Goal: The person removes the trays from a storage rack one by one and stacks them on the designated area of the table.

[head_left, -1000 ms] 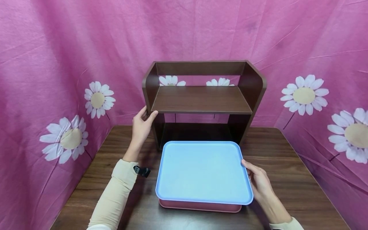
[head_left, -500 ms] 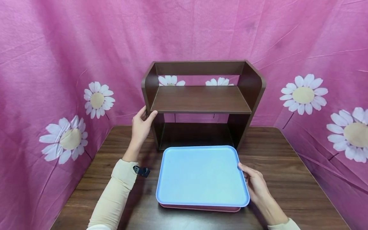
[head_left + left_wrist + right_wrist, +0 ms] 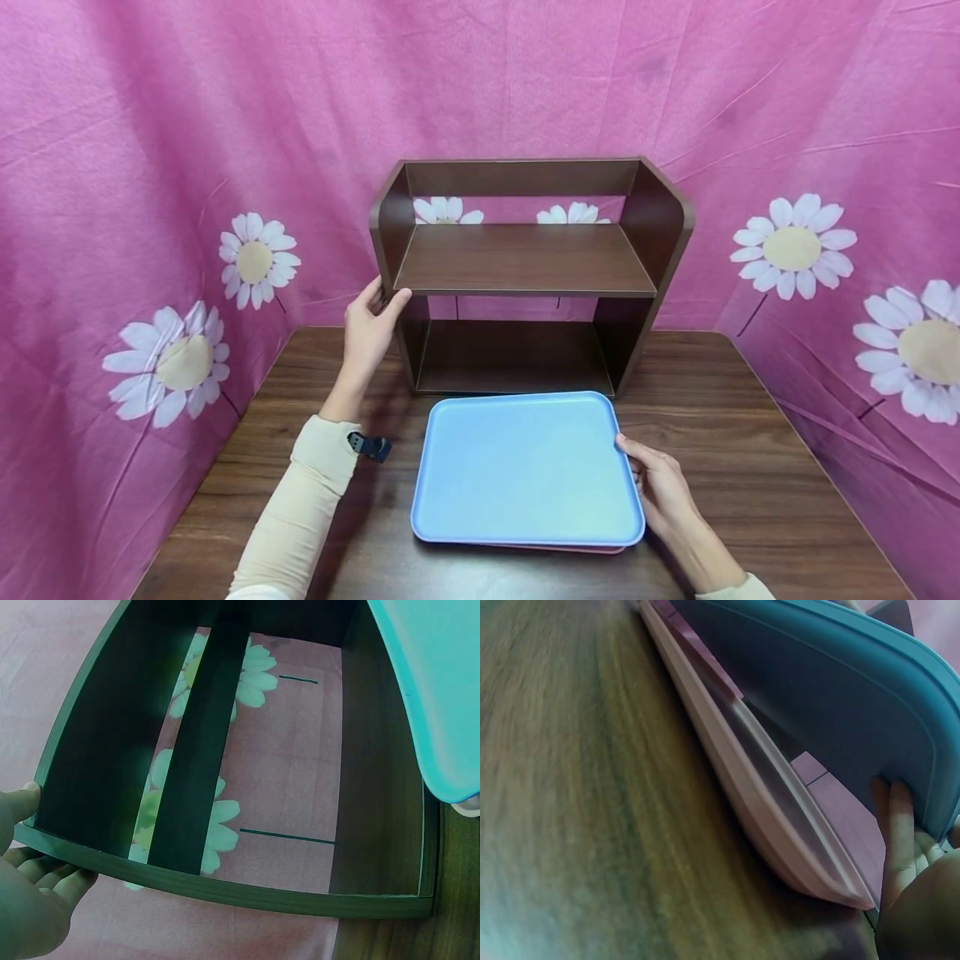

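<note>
A dark brown wooden shelf (image 3: 525,260) with two levels stands at the back of the table. My left hand (image 3: 384,296) grips the front edge of its left side panel, thumb inside and fingers outside; the left wrist view shows that hand (image 3: 34,889) at the panel's edge. A light blue tray (image 3: 525,471) lies in front of the shelf, on top of a pink tray (image 3: 558,548) of which only a strip shows. My right hand (image 3: 636,457) holds the blue tray's right edge. In the right wrist view my fingers (image 3: 900,840) sit under the blue tray (image 3: 840,697), which is tilted above the pink tray (image 3: 757,772).
The dark wooden table (image 3: 750,433) has bare surface left and right of the trays. Pink cloth with white daisies (image 3: 795,246) hangs behind and on both sides. Both shelf levels hold nothing.
The blue tray has come down and toward me, closing on the pink tray; the shelf's lower level now shows. My right hand moved with it. My left hand has stayed on the shelf.
</note>
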{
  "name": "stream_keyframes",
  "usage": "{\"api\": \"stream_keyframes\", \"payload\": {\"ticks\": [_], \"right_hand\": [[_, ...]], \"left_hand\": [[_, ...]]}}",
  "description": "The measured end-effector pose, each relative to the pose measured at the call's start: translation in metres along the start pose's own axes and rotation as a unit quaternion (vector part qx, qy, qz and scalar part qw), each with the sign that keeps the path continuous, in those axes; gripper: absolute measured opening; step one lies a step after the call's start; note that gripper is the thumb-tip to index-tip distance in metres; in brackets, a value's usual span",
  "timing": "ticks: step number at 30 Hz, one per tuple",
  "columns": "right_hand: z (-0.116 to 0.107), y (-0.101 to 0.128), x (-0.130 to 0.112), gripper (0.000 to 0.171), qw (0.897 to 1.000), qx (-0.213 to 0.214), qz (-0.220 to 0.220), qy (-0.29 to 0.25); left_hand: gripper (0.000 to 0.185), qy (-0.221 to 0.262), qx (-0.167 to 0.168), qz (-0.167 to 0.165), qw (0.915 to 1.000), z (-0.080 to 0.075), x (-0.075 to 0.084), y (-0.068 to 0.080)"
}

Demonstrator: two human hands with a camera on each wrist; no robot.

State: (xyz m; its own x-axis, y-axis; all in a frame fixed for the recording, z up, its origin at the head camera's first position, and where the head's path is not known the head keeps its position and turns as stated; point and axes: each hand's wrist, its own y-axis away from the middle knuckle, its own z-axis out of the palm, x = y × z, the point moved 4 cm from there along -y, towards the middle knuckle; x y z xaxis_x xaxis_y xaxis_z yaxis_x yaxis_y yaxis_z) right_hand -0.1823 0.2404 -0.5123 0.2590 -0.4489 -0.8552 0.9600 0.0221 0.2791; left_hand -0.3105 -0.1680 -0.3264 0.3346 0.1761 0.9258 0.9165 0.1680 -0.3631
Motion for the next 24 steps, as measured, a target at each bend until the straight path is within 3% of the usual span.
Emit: {"api": "stream_keyframes", "payload": {"ticks": [10, 16, 18, 20, 22, 24], "right_hand": [[-0.004, -0.007, 0.009, 0.030, 1.000, -0.002, 0.019, 0.011], [-0.008, -0.010, 0.011, 0.018, 0.994, 0.023, 0.045, 0.093], [-0.009, -0.010, 0.010, 0.020, 0.987, 0.046, 0.048, 0.144], [-0.009, -0.011, 0.007, 0.034, 0.975, 0.071, 0.036, 0.208], [-0.009, -0.011, 0.002, 0.045, 0.956, 0.086, 0.012, 0.280], [-0.009, -0.011, -0.004, 0.045, 0.929, 0.099, -0.020, 0.357]], "left_hand": [[0.058, -0.003, 0.002, 0.002, 1.0000, 0.000, -0.001, -0.001], [0.059, -0.005, 0.001, -0.002, 1.0000, -0.001, -0.002, 0.000], [0.059, -0.006, 0.002, -0.003, 1.0000, -0.001, -0.003, 0.000], [0.059, -0.007, 0.004, -0.002, 1.0000, -0.001, -0.003, 0.000], [0.059, -0.007, 0.005, -0.001, 1.0000, -0.001, -0.002, 0.001], [0.058, -0.006, 0.005, 0.000, 1.0000, 0.000, -0.002, 0.001]]}}
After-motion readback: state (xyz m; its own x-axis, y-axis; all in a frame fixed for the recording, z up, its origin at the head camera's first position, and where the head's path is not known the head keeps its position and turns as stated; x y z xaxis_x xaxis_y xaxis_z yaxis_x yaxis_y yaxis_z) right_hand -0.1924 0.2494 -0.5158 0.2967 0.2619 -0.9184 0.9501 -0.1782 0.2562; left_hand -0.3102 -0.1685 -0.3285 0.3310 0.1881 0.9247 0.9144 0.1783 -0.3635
